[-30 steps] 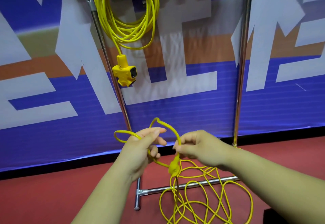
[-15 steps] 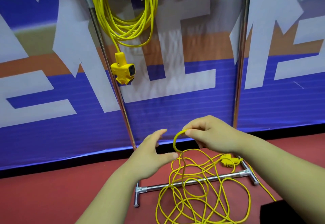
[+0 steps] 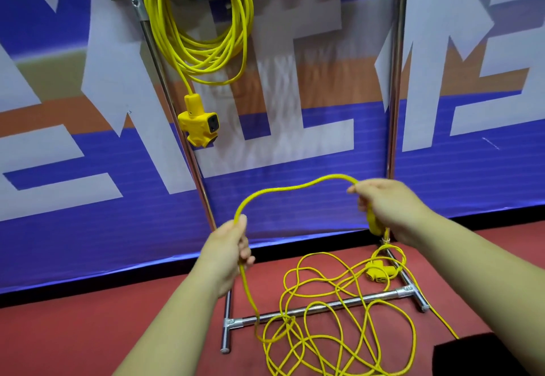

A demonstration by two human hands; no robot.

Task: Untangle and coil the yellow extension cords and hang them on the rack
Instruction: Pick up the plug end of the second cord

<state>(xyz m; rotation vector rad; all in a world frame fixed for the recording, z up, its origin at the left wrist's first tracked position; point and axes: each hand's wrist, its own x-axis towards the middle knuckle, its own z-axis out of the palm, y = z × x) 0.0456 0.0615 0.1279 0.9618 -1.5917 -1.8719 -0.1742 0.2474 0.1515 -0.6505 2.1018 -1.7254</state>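
Note:
A loose yellow extension cord (image 3: 333,325) lies tangled on the red floor over the rack's base bar. My left hand (image 3: 230,249) grips one stretch of it, which drops from my fist to the pile. My right hand (image 3: 386,204) holds the cord's plug end, the yellow plug poking out below my palm. An arc of cord (image 3: 289,188) spans between both hands. A coiled yellow cord (image 3: 203,21) hangs on the rack's top left, its socket block (image 3: 199,123) dangling below. Another yellow socket block (image 3: 379,272) lies on the floor.
The metal rack has two chrome uprights (image 3: 396,80) and a floor bar (image 3: 324,306) with end feet. A blue, white and orange banner (image 3: 295,128) stands right behind it. A dark object (image 3: 477,358) sits at the bottom right.
My hands have moved apart, the left one closing round the cord and the right one shifting right with the plug end. The small loop has opened into a wide arc.

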